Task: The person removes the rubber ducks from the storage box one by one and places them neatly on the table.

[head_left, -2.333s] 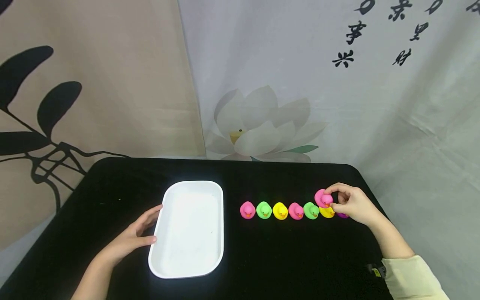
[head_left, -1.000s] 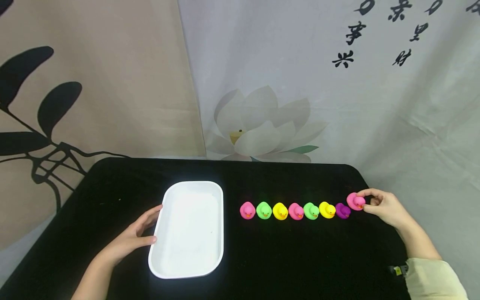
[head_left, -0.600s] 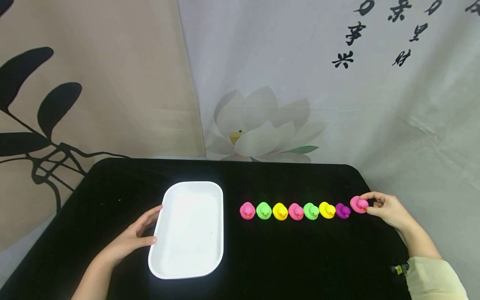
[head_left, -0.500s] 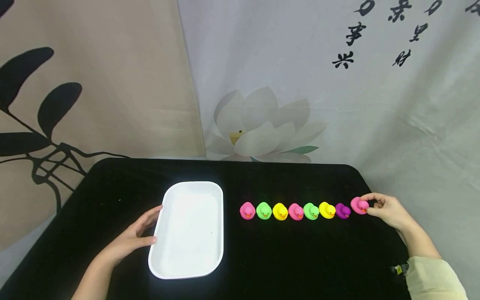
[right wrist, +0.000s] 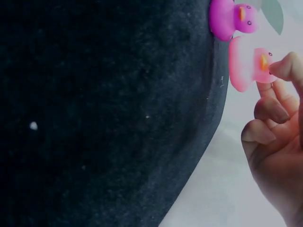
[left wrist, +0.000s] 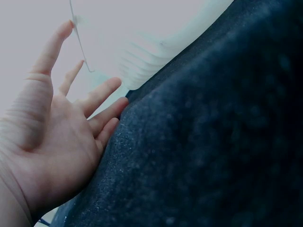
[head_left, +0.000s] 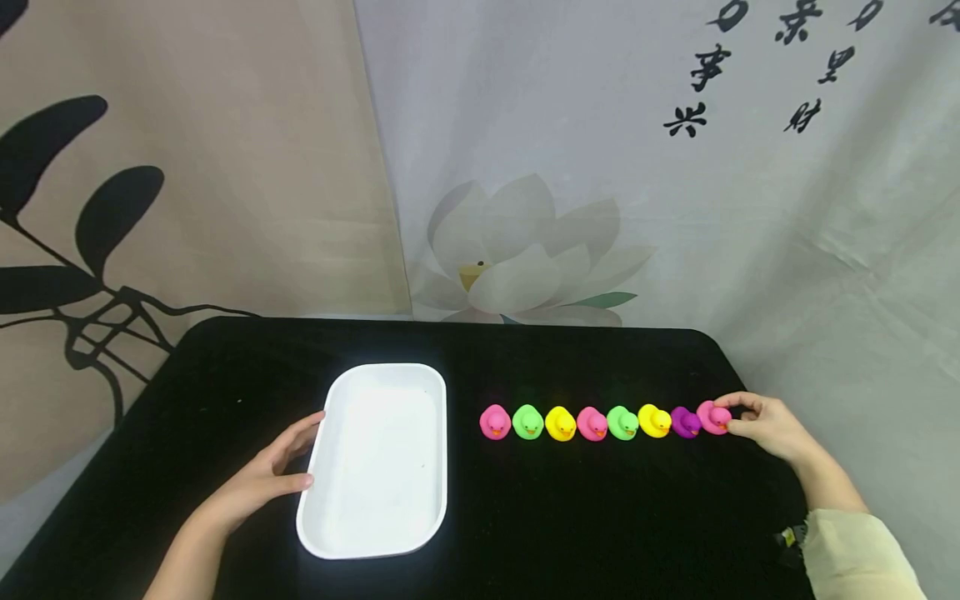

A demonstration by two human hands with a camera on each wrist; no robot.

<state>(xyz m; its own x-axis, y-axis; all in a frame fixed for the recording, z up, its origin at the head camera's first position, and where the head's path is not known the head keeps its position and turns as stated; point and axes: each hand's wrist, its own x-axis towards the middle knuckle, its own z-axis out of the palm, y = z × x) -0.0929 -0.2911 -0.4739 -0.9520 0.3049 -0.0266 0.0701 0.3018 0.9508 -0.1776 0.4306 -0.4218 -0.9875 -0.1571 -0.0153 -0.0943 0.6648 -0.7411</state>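
Observation:
My right hand (head_left: pixel 772 427) pinches a pink rubber duck (head_left: pixel 713 417) between thumb and fingers at the right end of a row of ducks. Directly left of it is a purple duck (head_left: pixel 686 422); in the right wrist view the pink duck (right wrist: pixel 242 66) appears close beside the purple one (right wrist: pixel 229 20). My left hand (head_left: pixel 258 479) rests its fingertips and thumb against the left edge of a white tray (head_left: pixel 306 492), with nothing gripped. In the left wrist view the left hand (left wrist: pixel 61 137) has its fingers spread beside the tray's wall (left wrist: pixel 147 61).
Further left in the row stand a yellow duck (head_left: pixel 655 421), a green duck (head_left: pixel 622 422), a pink duck (head_left: pixel 592 423) and several more. The black-covered table (head_left: pixel 570 517) ends at a hanging printed cloth (head_left: pixel 300 167). Its right edge runs under my right forearm.
My right hand carried the pink duck rightward over the yellow and purple ducks, then lowered it and shifted it slightly left to the purple one. My left hand and the tray stay put.

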